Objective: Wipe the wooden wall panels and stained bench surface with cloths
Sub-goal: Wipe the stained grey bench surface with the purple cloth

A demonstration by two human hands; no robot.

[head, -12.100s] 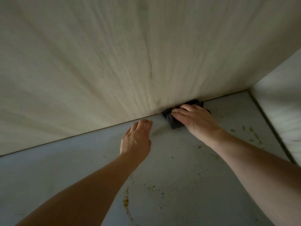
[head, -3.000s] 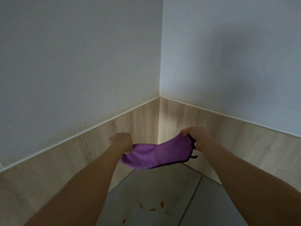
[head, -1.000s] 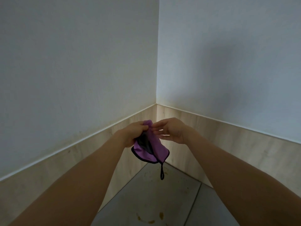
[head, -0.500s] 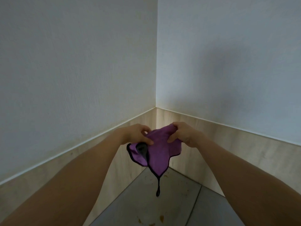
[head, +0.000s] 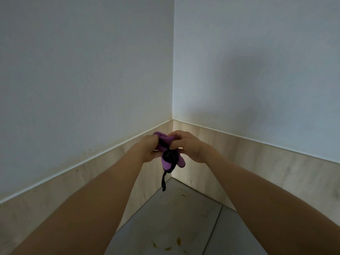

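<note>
A purple cloth (head: 166, 162) with black edging is bunched up between both hands in front of the room corner. My left hand (head: 150, 150) grips its left side and my right hand (head: 187, 145) grips its right side, fingers curled over the fabric. A black loop hangs down from the cloth. Pale wooden wall panels (head: 257, 162) run along the bottom of both walls. Below lies the grey bench surface (head: 173, 218) with yellow-brown stains (head: 178, 242).
White walls (head: 92, 70) rise above the panels and meet in a corner at the centre. A seam (head: 214, 225) runs across the grey surface on the right. Small stains lie near the corner too.
The cloth hung spread open between my hands half a second ago; now it is gathered into a tight bunch and my hands have come closer together.
</note>
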